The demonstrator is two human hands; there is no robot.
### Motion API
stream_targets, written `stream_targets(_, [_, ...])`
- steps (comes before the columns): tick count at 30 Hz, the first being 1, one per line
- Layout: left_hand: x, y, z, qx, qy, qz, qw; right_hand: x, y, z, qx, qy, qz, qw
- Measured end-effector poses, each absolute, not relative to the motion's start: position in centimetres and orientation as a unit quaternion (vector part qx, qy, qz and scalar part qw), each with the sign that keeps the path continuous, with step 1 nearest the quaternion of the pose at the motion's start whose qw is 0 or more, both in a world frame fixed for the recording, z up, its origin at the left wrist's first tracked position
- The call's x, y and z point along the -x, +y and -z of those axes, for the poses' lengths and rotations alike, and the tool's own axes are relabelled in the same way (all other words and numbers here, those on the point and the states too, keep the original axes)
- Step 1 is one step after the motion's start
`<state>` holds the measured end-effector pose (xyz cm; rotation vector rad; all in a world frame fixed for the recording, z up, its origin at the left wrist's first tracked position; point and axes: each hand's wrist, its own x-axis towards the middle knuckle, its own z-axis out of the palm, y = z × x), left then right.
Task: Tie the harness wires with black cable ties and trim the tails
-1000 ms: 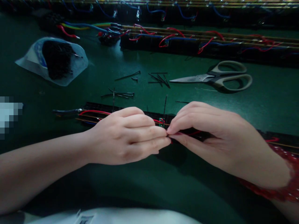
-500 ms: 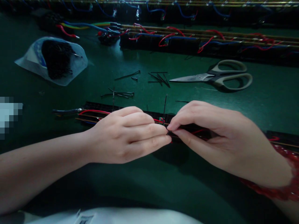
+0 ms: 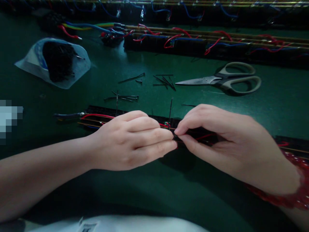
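A long black strip with red wires and brass-coloured rods lies crosswise beneath both hands. My left hand rests over it, fingers closed and pressed together; its thumb and whatever it pinches are hidden. Thumb and forefinger of my right hand pinch a small dark piece, apparently a black cable tie, right at the left fingertips. Another cable tie sticks up from the strip beside a small green part. A further upright tie stands behind the left hand.
Scissors lie at back right, pointing left. Loose cable ties and cut tie pieces are scattered mid-table. A clear bag of black ties sits at left. Wired strips run along the back of the green table.
The right fingertips have shifted very slightly to the right, away from the left fingertips. Otherwise the hands and objects look the same.
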<state>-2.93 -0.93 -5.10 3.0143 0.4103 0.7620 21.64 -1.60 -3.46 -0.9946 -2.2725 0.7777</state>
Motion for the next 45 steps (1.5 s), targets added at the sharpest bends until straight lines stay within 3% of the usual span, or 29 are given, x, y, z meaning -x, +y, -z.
stream_targets(45, [2.88, -1.19, 5.33, -0.956, 0.158, -0.247, 0.012, -21.61, -1.22, 3.84, 0.319, -0.868, -0.278, 0.261])
